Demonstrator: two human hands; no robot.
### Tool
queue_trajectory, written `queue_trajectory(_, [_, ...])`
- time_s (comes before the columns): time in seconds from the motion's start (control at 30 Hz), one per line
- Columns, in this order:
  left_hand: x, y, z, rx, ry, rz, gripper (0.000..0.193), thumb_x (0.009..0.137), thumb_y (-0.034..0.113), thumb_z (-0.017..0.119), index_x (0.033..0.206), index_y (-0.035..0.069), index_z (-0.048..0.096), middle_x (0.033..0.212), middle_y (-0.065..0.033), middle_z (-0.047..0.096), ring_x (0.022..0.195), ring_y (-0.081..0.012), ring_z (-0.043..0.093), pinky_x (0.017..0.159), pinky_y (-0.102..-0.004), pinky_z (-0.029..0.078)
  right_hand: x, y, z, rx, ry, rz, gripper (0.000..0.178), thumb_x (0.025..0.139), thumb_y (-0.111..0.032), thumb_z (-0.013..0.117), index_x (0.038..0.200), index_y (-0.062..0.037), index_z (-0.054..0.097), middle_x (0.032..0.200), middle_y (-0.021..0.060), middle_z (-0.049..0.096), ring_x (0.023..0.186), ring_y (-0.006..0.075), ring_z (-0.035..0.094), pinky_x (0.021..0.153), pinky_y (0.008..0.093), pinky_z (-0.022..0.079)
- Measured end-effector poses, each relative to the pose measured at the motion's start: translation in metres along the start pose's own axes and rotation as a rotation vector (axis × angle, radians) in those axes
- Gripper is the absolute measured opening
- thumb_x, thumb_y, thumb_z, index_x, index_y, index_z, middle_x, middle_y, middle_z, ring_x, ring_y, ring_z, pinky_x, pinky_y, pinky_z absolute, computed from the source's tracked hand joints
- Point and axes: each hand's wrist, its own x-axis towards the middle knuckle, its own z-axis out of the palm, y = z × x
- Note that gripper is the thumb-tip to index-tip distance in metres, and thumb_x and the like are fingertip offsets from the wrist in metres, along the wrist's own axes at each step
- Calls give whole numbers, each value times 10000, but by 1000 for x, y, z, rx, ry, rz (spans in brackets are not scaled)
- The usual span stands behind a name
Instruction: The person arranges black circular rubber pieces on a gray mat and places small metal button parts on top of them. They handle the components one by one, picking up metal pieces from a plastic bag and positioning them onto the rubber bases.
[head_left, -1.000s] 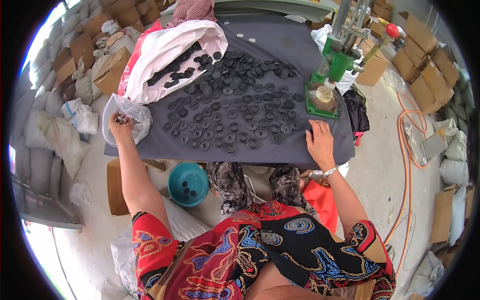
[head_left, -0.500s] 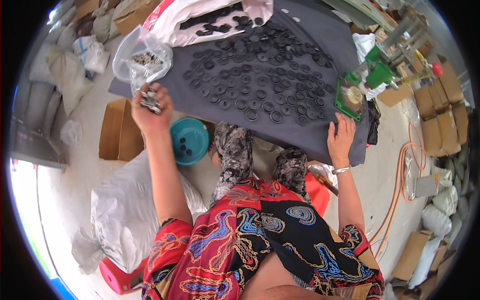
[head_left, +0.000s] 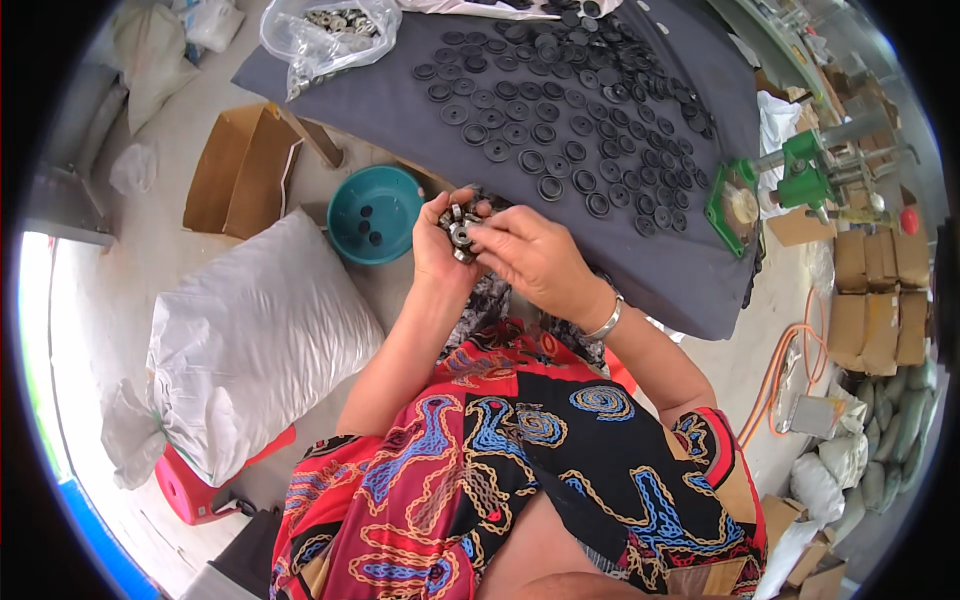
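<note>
A dozen or so small metal pieces [head_left: 461, 236], give or take what the fingers hide, sit cupped in the person's left hand [head_left: 436, 250], just off the near edge of the cloth-covered table [head_left: 650, 285]. The right hand [head_left: 545, 258] meets it there, thumb and fingertips at the heap, though from where I stand I can't tell whether they pinch a piece. To do this sorting well, I'd keep the left palm level and its fingers curled as a wall, and lift one piece at a time; a tilt could spill some toward the teal basin [head_left: 343, 228] close by. Compared with half a second ago, the hands have come together: then the left was out beside the clear plastic bag [head_left: 383, 42] with its load, alone, and the right lay at the table edge near the green press [head_left: 805, 172]. The black discs [head_left: 532, 161] remain spread across the cloth.
</note>
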Motion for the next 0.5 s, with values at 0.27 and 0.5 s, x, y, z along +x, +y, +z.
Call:
queue_trajectory(0.27, [1,2,-8,-36,1,-18,212,860,239,553,858,38,619,837,-178,625,771,-304,608,731,-419,523,11,2,4,-107,-219,-154,256,753,-81,608,1002,-37,649,866,83,550,776,239,598,659,341,522])
queue_trajectory(0.5, [-10,4,0,-41,-88,-51,223,870,256,543,872,51,630,868,-169,632,827,-297,603,782,-409,507,38,7,-5,-235,-357,-505,125,691,-103,599,790,-30,574,810,62,547,732,200,594,640,320,521])
